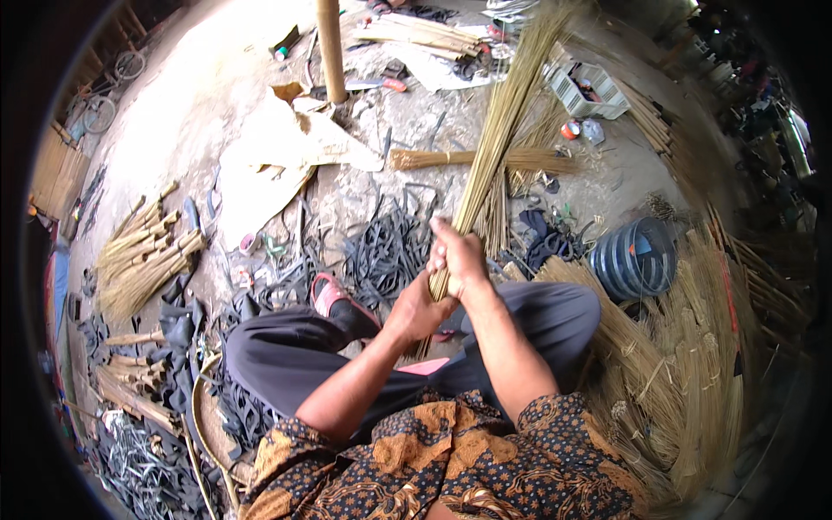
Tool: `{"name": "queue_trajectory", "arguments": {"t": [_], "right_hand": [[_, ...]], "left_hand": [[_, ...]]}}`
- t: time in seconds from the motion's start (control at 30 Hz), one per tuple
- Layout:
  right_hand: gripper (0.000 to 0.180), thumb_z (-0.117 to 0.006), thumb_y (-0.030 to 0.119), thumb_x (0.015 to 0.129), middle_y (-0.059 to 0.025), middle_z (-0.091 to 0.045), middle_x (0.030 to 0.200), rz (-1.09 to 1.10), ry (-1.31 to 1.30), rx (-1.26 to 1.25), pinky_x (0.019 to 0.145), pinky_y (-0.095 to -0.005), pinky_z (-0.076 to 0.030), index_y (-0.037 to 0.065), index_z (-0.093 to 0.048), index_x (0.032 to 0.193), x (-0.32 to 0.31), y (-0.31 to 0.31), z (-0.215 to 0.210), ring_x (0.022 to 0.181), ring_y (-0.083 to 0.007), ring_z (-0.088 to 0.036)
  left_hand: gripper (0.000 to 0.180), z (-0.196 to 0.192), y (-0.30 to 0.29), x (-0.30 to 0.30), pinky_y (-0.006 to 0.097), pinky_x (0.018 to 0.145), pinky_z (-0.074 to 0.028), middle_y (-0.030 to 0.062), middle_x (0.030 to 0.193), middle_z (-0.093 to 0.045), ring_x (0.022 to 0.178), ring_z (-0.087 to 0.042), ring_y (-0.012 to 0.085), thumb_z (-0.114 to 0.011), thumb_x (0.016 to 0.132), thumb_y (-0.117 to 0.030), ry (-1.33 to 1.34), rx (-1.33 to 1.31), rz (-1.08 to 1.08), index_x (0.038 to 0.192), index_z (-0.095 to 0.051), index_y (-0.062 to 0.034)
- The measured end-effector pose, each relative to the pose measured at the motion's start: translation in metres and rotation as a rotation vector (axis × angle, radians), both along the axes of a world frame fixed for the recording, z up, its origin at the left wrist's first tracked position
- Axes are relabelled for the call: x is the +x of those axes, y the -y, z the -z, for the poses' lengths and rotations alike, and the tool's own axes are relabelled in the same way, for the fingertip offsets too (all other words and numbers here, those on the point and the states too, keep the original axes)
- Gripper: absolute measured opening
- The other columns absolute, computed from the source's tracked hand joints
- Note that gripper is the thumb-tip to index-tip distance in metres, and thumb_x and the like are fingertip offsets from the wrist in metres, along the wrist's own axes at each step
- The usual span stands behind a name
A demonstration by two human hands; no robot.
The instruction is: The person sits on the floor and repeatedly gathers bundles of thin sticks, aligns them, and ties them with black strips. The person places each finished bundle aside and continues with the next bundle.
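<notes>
A long bundle of thin straw-coloured sticks [498,143], like broom bristles, slants up and to the right from between my knees, its far end fanned out and blurred. My left hand [419,308] is closed round its lower end. Just above it, my right hand [459,256] wraps the same bundle, and the two hands touch or nearly touch. Beyond them a tied stick bundle [433,159] lies crosswise on the ground, partly behind the held one. Dark rubber-like strips [386,251] are heaped in front of my legs.
A ribbed dark blue-grey container [637,260] stands right of my knee, beside piled stick bundles [685,364]. Finished-looking short brooms [152,247] lie at left. A pole [330,52] rises ahead, near a pale sheet [277,165]. A grey crate [589,91] sits far right.
</notes>
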State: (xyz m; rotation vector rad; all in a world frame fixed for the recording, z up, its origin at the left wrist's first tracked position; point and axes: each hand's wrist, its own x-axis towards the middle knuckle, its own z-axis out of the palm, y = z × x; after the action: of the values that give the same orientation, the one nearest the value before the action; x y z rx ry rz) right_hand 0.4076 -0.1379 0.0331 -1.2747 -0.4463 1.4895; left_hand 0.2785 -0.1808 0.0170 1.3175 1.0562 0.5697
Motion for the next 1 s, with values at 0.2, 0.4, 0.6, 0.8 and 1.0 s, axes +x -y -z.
{"name": "queue_trajectory", "arguments": {"t": [0.2,0.4,0.6,0.8,1.0], "right_hand": [[0.042,-0.075,0.049,0.096,-0.0006,-0.061,0.073,-0.097,-0.023,0.079,0.055,-0.0295,-0.053,0.009,-0.063,0.097,0.0,0.003,0.029,0.058,-0.0124,-0.06],[0.034,-0.068,0.04,0.104,0.001,-0.066,0.089,-0.084,0.081,0.196,0.067,-0.0239,-0.05,0.007,-0.062,0.098,0.005,0.017,0.041,0.078,-0.0066,-0.062],[0.029,-0.076,0.023,0.098,-0.0046,-0.071,0.088,-0.184,0.18,0.16,0.065,-0.0247,-0.051,-0.004,-0.068,0.104,0.004,0.032,0.046,0.074,-0.0077,-0.063],[0.025,-0.073,0.019,0.099,-0.0062,-0.071,0.087,-0.189,0.156,0.114,0.06,-0.0235,-0.05,-0.005,-0.068,0.102,0.008,0.026,0.045,0.071,-0.0086,-0.063],[0.02,-0.066,0.019,0.102,-0.0042,-0.068,0.08,-0.159,0.028,0.108,0.052,-0.0245,-0.047,-0.001,-0.067,0.098,0.009,0.027,0.041,0.062,-0.0085,-0.059]], "left_hand": [[0.016,0.014,0.003,-0.001,0.029,0.056,-0.046,0.0,0.075,-0.061,0.062,-0.056,0.011,-0.071,0.091,-0.016,0.113,-0.214,0.016,0.099,-0.06,-0.0063],[0.016,0.009,-0.008,-0.015,0.028,0.051,-0.047,-0.0003,0.071,-0.059,0.054,-0.055,0.0102,-0.071,0.096,-0.017,0.203,-0.308,-0.052,0.1,-0.06,-0.0053],[0.011,0.013,-0.015,-0.018,0.028,0.051,-0.048,0.0003,0.072,-0.062,0.055,-0.059,0.0114,-0.068,0.098,-0.013,0.281,-0.346,-0.132,0.101,-0.062,-0.0053],[0.015,0.012,-0.017,-0.022,0.028,0.05,-0.049,0.0029,0.074,-0.063,0.057,-0.062,0.0125,-0.069,0.099,-0.016,0.178,-0.307,-0.103,0.099,-0.06,-0.0034],[0.02,0.008,-0.018,-0.02,0.029,0.053,-0.051,0.0032,0.079,-0.066,0.061,-0.064,0.0129,-0.069,0.102,-0.021,0.219,-0.289,-0.129,0.104,-0.063,-0.0019]]}}
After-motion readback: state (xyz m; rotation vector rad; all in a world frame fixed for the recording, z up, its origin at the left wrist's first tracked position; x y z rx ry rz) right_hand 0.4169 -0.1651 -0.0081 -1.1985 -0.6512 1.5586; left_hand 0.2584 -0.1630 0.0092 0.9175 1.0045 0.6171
